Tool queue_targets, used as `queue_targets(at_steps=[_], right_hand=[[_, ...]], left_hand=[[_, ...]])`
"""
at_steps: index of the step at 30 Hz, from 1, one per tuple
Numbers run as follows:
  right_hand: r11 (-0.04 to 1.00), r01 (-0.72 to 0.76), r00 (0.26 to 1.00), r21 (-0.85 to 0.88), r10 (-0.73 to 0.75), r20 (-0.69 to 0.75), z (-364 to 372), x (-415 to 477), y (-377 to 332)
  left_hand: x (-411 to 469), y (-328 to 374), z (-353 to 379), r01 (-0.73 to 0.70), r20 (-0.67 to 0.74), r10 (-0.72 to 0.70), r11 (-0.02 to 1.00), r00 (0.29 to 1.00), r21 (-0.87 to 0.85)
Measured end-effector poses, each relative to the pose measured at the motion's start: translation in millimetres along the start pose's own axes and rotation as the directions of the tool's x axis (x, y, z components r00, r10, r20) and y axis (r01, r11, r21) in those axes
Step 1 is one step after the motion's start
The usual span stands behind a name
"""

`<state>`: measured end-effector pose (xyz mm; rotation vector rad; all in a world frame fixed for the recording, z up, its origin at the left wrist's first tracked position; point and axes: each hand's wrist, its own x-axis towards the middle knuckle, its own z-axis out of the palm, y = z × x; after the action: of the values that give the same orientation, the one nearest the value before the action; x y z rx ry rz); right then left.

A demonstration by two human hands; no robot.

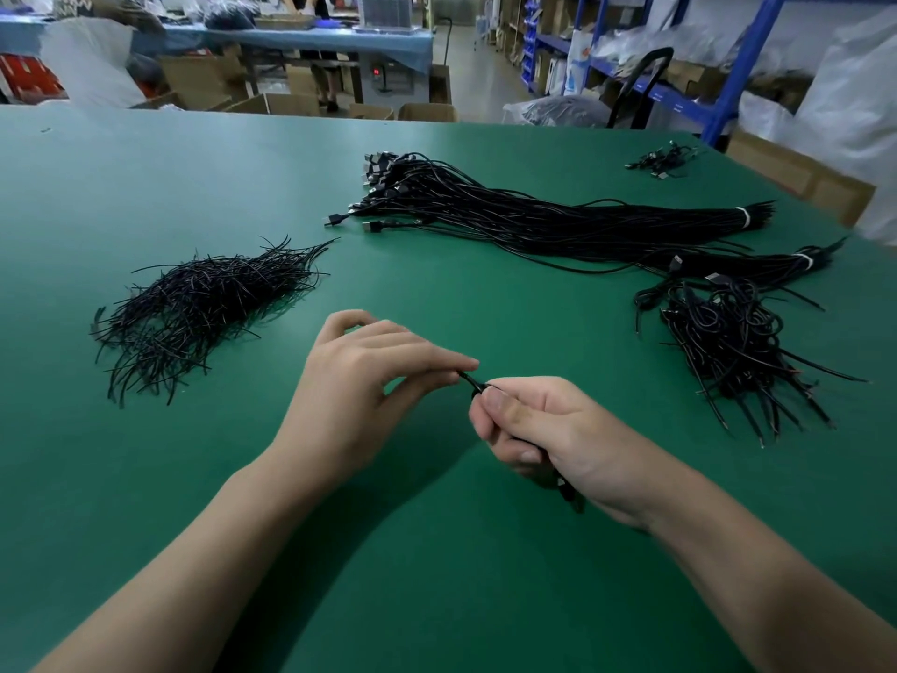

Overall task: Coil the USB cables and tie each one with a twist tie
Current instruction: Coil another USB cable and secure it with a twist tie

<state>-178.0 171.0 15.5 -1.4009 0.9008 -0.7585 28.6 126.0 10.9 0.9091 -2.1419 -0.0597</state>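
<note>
**At the green bench: a tie caught mid-twist between two hands**

Well off to the left of the left hand lies a loose heap of black twist ties [194, 308] on the table [145, 187]. The left hand [359, 381] hovers above the mat, its thumb and fingertips pinching one end of a single twist tie [471, 381], the other fingers loosely spread. The tie's short run bridges straight across to the right hand [543, 429]. That hand is curled tight round a coiled cable [570, 493], thumb pressed on top where the tie meets it. Most of the coil is hidden in the fist, and only a dark end pokes out under the palm.

Beyond both hands stretches the long bundle of uncoiled cables [534, 216]. To the right of the right hand sits a heap of tied cables [728, 342].

As I see it, the risk is in the grips. If the right fist loosens, the coil could spring open. If the left pinch slips, the thin tie could unwind and leave the coil slack.
</note>
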Motion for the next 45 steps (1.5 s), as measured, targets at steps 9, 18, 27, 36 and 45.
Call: queue_targets(at_steps=[9,18,27,36,45], right_hand=[[0.999,0.012,1.000,0.039,-0.013,0.021,-4,0,1],[0.995,0.033,0.998,-0.091,-0.037,-0.046,-2,1,-3],[0.990,0.050,0.980,-0.134,-0.074,-0.183,5,6,2],[0.868,0.199,0.811,-0.456,-0.407,-0.420,24,6,15],[0.833,0.162,0.770,-0.529,-0.442,-0.459,21,3,13]], left_hand=[[-6,5,8,0.097,0.179,-0.074,0.988,0.981,-0.123],[-3,4,7,0.124,0.229,-0.076,0.971,0.970,-0.204],[-4,-6,-1,0.301,0.343,-0.161,0.862,0.926,-0.408],[-1,-6,-3,0.174,0.195,-0.122,0.945,0.973,-0.277],[-6,2,4,0.271,0.236,-0.194,0.893,0.952,-0.359]])
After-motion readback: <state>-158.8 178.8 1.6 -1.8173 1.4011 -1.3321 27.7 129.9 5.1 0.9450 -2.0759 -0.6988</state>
